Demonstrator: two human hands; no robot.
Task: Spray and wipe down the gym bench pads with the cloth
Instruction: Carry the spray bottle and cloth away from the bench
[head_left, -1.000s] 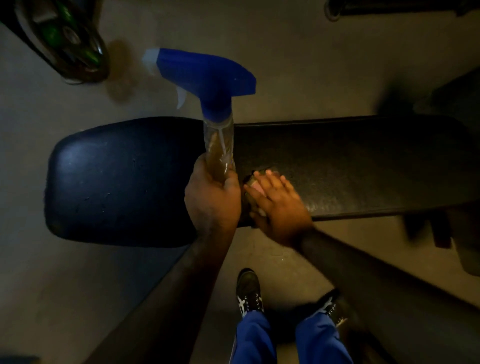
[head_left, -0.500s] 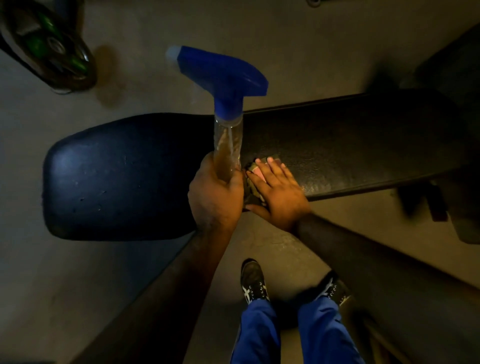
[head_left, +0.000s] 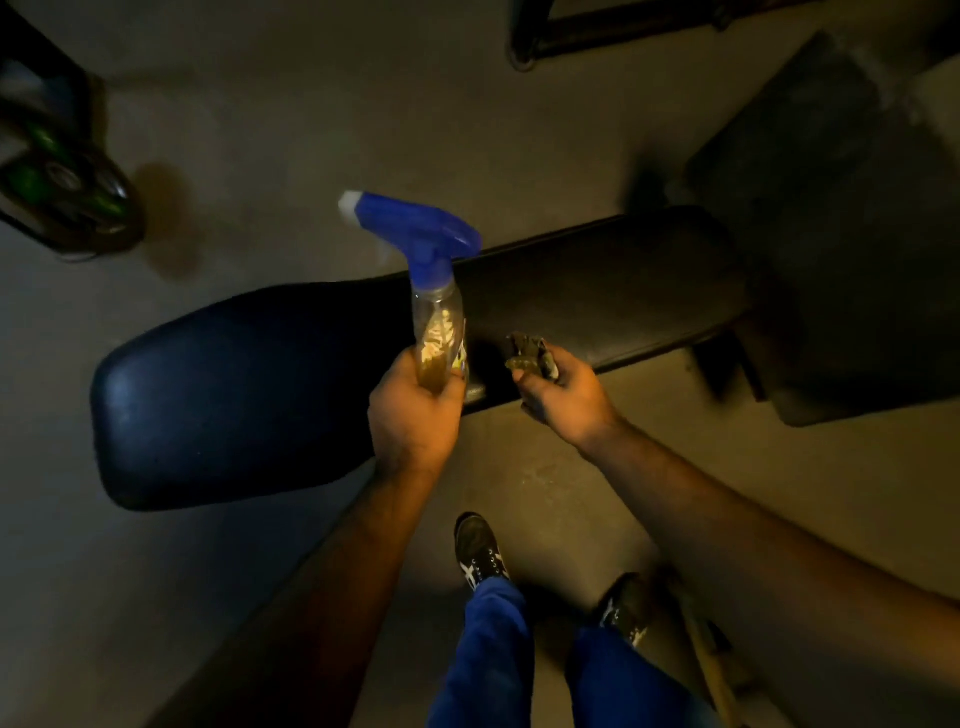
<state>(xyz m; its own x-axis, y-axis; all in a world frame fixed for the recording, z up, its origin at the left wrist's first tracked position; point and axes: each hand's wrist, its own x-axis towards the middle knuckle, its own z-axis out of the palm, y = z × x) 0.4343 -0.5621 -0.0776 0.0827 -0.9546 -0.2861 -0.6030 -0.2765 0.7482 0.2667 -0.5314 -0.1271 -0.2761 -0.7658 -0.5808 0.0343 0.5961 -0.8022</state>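
Note:
A dark gym bench runs across the middle, with a rounded blue-black seat pad (head_left: 234, 395) on the left and a long black back pad (head_left: 613, 291) on the right. My left hand (head_left: 415, 415) grips a clear spray bottle (head_left: 439, 332) with a blue trigger head, held upright over the join of the two pads, nozzle pointing left. My right hand (head_left: 563, 392) holds a small crumpled dark cloth (head_left: 530, 353) just above the near edge of the back pad.
A concrete floor (head_left: 311, 104) lies all around. A weight plate with green marks (head_left: 57, 192) sits at the far left. Another dark pad (head_left: 841, 234) stands at the right, a metal frame (head_left: 571, 31) at the top. My shoes (head_left: 480, 551) are below the bench.
My right hand lifted off the back pad, where it pressed the cloth flat, and now holds the cloth bunched. The view has pulled back and the bench looks tilted.

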